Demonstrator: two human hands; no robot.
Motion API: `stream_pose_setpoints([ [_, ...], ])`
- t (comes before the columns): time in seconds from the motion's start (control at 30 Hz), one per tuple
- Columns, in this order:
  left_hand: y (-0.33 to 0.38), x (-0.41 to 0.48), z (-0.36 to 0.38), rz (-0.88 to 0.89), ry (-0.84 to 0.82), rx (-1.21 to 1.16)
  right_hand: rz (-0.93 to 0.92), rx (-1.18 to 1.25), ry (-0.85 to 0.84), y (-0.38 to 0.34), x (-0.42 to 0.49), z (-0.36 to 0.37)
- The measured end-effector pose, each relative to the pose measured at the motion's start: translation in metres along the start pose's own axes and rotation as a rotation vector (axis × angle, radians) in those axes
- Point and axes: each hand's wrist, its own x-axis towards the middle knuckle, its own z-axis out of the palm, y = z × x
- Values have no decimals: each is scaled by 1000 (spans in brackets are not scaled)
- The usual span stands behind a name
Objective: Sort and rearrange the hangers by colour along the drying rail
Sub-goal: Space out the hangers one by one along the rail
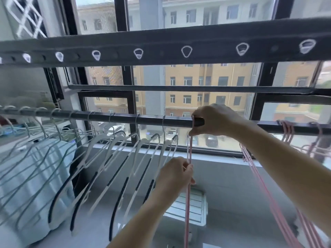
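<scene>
Evidently my right hand [213,122] pinched the pink hanger [187,212] by its hook at the rail [152,120], my left hand [176,174] gripping it lower, just right of the white hangers [138,147]; a loose pinch might have dropped it.

We count four white plastic hangers with black ribbed grip strips [137,153] on one dark round drying rail [152,120]. To their left hang thin pale green wire hangers [30,154]; we make out about five hooks, but blur prevents an exact count. One slim pink hanger [187,212] is gripped by two hands, the left hand [176,173] and the right hand [215,120]. Further right, a bunch of pink hangers [287,130] shows three or four hooks, too tight to count. Above are one thin grey bar [179,88] and one broad grey perforated beam [179,38] with seven whole teardrop holes [186,51].
</scene>
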Motion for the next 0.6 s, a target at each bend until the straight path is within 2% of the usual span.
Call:
stream_pose_setpoints([
  [0.27,-4,-3,-7,-8,3,42,12,-8,26,-6,-6,0],
  [0.33,3,-8,-9,15,34,112,15,-10,19,0,-8,0],
  [0.47,36,-24,-10,189,143,206,22,11,27,25,-29,-5],
  [0.6,83,-32,0,305,81,138,76,55,-20,66,-68,-27],
])
